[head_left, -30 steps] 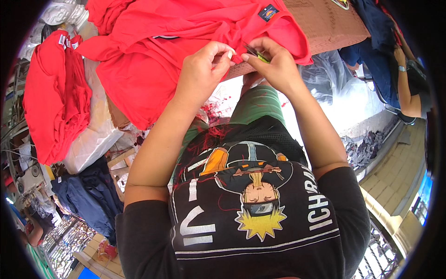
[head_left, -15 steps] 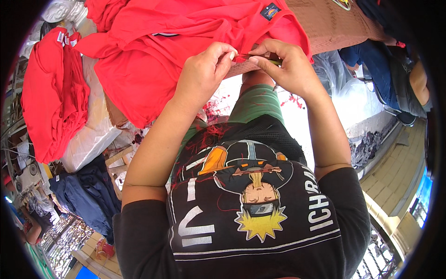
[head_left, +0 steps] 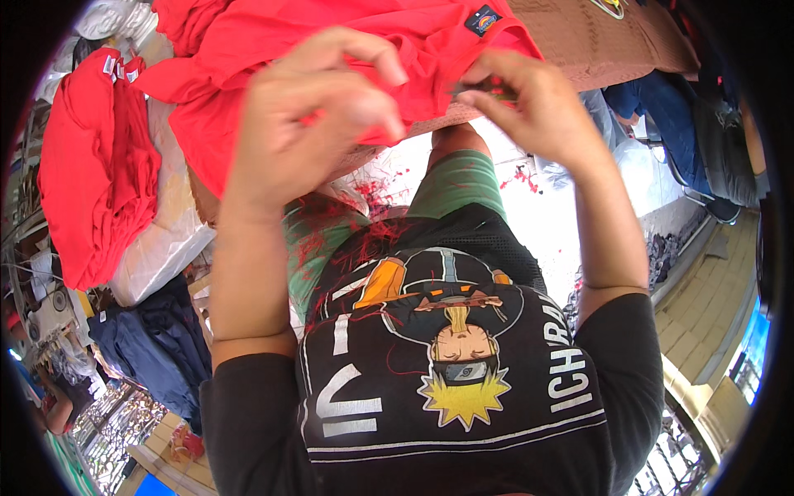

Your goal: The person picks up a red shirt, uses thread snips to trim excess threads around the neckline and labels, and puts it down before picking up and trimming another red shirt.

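Observation:
My left hand (head_left: 318,116) is raised over the near edge of a red garment (head_left: 223,45), blurred by motion, its fingers apart and nothing seen between them. To its right, my right hand (head_left: 533,103) has thumb and fingers closed around a small dark tool, which looks like thread snips (head_left: 496,86), mostly hidden in the grip. The garment lies spread on a table with a brown cover (head_left: 587,45); a dark label (head_left: 482,21) shows on it at the far side.
More red garments (head_left: 95,174) hang over a plastic-wrapped stack at the left, above dark navy clothing (head_left: 157,347). Red thread scraps (head_left: 372,194) litter my lap and the floor. Another person's dark-clothed leg (head_left: 674,124) is at the right.
My hands were close together at the garment's edge, pinching it. Now the left has let go and moved left, toward me; the right has moved up slightly, keeping the tool.

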### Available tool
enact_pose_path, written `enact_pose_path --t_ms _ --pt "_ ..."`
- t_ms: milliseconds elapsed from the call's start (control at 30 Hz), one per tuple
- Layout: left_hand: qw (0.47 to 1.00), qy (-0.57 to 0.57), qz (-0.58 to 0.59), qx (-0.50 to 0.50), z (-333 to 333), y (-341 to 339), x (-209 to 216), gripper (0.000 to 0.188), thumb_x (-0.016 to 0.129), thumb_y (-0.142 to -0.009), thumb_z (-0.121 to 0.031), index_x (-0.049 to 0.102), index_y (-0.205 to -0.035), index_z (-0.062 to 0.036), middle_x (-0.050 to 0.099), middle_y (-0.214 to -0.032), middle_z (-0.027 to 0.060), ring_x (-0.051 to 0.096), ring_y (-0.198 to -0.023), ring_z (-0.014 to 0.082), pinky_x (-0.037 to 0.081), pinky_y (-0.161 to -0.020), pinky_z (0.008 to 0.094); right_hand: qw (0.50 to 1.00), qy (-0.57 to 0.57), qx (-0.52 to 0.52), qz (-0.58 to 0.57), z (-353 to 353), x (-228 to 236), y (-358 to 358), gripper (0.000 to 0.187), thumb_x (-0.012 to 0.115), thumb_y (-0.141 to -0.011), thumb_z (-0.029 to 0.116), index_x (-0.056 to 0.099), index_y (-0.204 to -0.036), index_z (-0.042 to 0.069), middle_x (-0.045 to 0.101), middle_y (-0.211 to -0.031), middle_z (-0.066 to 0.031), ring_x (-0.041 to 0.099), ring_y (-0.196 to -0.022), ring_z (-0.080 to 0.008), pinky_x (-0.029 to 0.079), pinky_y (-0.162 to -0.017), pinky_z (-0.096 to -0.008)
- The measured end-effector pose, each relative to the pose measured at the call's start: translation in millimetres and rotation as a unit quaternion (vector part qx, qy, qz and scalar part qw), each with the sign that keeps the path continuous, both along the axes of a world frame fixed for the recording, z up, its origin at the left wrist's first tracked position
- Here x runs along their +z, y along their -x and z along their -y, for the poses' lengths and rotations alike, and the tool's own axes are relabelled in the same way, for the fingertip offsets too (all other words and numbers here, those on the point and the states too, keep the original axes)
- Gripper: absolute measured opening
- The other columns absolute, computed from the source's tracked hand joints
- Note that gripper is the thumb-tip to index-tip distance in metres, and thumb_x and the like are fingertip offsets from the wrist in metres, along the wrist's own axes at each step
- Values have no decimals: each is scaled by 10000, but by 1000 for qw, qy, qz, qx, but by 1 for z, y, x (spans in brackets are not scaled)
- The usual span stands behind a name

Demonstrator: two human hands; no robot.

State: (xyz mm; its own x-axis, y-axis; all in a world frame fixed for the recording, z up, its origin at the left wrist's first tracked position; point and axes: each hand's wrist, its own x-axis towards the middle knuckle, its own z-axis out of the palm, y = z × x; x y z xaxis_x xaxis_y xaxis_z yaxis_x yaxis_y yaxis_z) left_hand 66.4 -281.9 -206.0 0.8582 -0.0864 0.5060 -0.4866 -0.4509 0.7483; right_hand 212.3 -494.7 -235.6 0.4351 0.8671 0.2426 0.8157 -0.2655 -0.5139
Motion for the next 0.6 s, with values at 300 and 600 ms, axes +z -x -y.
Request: enact_pose_path --t_ms 300,600 --pt "987 127 47 87 -8 27 11 281 553 -953 -210 568 -756 -10 617 -932 135 583 -887 164 452 -757 287 997 -68 -7 -18 29 60 -56 219 677 -848 36 591 -1044 -13 587 -880 10 514 -774 -61 430 -693 -213" --pt "998 -18 -34 -53 -17 37 18 63 692 -815 -119 675 -771 -77 691 -921 94 636 -890 217 398 -922 367 991 1 28 -128 -4 11 -8 249 738 -736 12 643 -960 66 543 -685 -13 476 -615 -76 406 -566 -240"
